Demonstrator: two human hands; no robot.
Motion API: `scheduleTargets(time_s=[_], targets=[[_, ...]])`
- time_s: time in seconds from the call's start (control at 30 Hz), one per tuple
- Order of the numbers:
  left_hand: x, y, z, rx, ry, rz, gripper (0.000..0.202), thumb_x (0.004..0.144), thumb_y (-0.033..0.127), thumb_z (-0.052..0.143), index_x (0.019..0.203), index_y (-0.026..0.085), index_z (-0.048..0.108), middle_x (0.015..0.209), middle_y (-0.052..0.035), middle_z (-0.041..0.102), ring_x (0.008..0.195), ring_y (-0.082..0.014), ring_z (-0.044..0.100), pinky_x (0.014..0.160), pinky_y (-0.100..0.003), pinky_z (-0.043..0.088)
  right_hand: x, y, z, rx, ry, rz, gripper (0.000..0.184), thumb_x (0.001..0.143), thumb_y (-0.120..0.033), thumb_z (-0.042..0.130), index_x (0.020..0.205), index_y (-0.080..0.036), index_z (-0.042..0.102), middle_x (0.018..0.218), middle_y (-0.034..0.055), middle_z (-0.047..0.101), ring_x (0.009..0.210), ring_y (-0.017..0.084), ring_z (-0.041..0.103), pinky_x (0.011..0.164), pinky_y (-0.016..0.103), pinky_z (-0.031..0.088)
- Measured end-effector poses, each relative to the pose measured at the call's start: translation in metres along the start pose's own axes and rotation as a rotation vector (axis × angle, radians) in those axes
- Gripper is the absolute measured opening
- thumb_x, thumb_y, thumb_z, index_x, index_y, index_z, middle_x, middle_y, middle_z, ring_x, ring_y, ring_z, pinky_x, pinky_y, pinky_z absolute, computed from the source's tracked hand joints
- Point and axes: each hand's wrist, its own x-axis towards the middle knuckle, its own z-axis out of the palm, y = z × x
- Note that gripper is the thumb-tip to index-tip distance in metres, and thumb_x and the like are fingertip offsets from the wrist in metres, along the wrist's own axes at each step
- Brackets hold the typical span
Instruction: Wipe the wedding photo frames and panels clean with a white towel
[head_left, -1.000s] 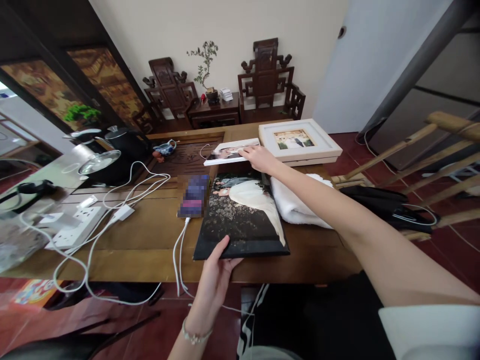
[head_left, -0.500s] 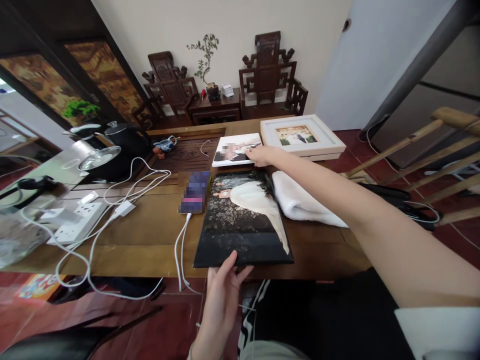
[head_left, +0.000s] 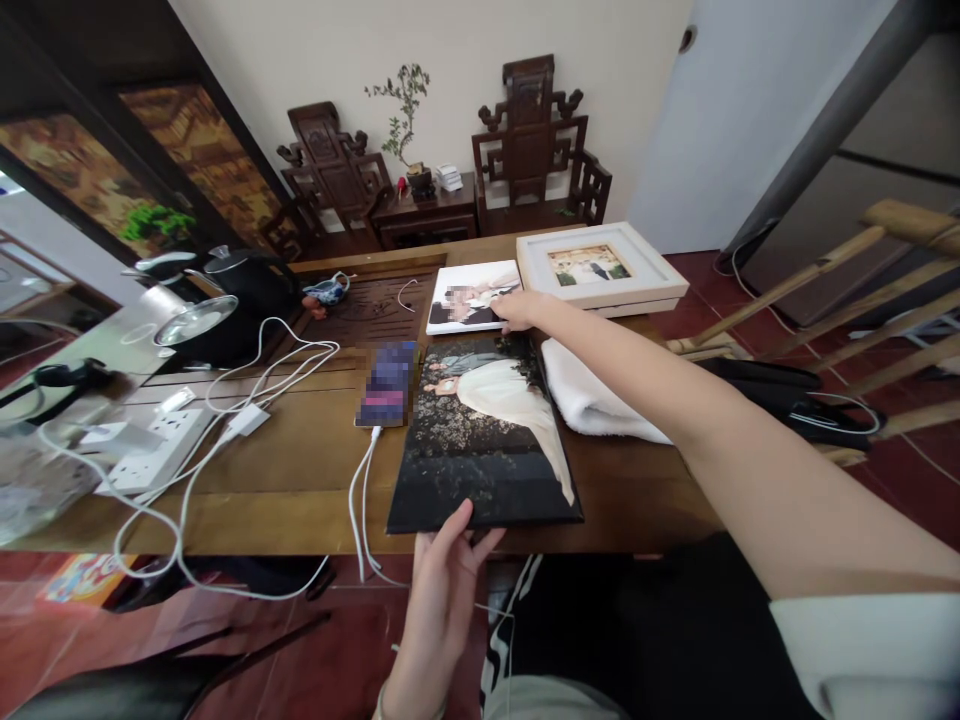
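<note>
A large photo album [head_left: 480, 430] with a dark cover, showing a figure in a long white dress, lies at the table's front edge. My left hand [head_left: 450, 570] grips its near edge, thumb on top and fingers underneath. Beyond it lies a smaller white-edged photo album [head_left: 469, 300] with a picture on its cover. At that album's right side is my right hand [head_left: 517, 310], fingers bent and closed on it; the fingertips are partly hidden. A white picture frame [head_left: 540, 285] sits just behind the right hand. Below my right forearm is a folded white towel [head_left: 592, 400].
Left of the large album lies a phone [head_left: 388, 385] on a white charging cable [head_left: 360, 490]. Farther left are a power strip [head_left: 161, 450], loose cables, a lidded pot [head_left: 199, 325] and a black kettle [head_left: 251, 285]. A wooden chair [head_left: 825, 300] stands at the right.
The view has shifted slightly. My right hand and the small photo album have moved a little to the right relative to the picture frame; the left hand keeps its hold.
</note>
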Motion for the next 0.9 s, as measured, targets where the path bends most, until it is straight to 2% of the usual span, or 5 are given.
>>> scheduleTargets(time_s=[0.23,0.43,0.57,0.7,0.9], targets=[[0.001,-0.001,-0.001,-0.008,-0.019,-0.001,0.043,0.079,0.001,0.066,0.116,0.024,0.066,0.105,-0.0050,0.075,0.083,-0.0193,0.074,0.071,-0.037,0.066,-0.003,-0.004,-0.005,0.017,-0.008,0.038,0.056,0.085,-0.034,0.069,0.130,-0.004,0.057,0.126,0.0241,0.064,0.109,0.032,0.064,0.083,0.037,0.050],[0.005,-0.008,-0.005,-0.037,-0.022,0.021,0.042,0.080,0.003,0.069,0.116,0.024,0.066,0.114,-0.0058,0.073,0.093,-0.0199,0.073,0.080,-0.036,0.064,-0.031,-0.012,-0.020,0.017,0.058,0.021,0.037,0.093,-0.025,0.055,0.126,-0.008,0.060,0.121,0.0211,0.067,0.112,0.032,0.061,0.091,0.041,0.046],[0.006,-0.008,-0.004,-0.056,-0.040,0.019,0.041,0.080,0.004,0.069,0.116,0.024,0.065,0.114,-0.0058,0.073,0.097,-0.0209,0.072,0.086,-0.040,0.063,-0.083,-0.024,-0.031,0.042,0.264,-0.046,0.030,0.096,-0.020,0.043,0.120,-0.015,0.060,0.114,0.0159,0.068,0.103,0.029,0.062,0.085,0.041,0.048],[0.004,-0.011,-0.004,-0.058,-0.040,0.027,0.040,0.081,0.005,0.069,0.115,0.026,0.065,0.118,-0.0051,0.072,0.104,-0.0221,0.071,0.090,-0.043,0.061,-0.153,-0.044,-0.018,0.089,0.379,-0.102,0.029,0.099,-0.026,0.035,0.115,-0.020,0.059,0.110,0.0129,0.068,0.094,0.027,0.062,0.078,0.042,0.051],[-0.002,-0.025,0.001,-0.047,-0.006,0.129,0.038,0.085,0.010,0.069,0.117,0.029,0.063,0.129,-0.0047,0.066,0.110,-0.0208,0.067,0.089,-0.040,0.061,-0.231,-0.067,0.029,0.190,0.537,-0.153,0.027,0.098,-0.037,0.042,0.097,-0.024,0.066,0.138,0.0152,0.057,0.133,0.031,0.047,0.106,0.050,0.042]])
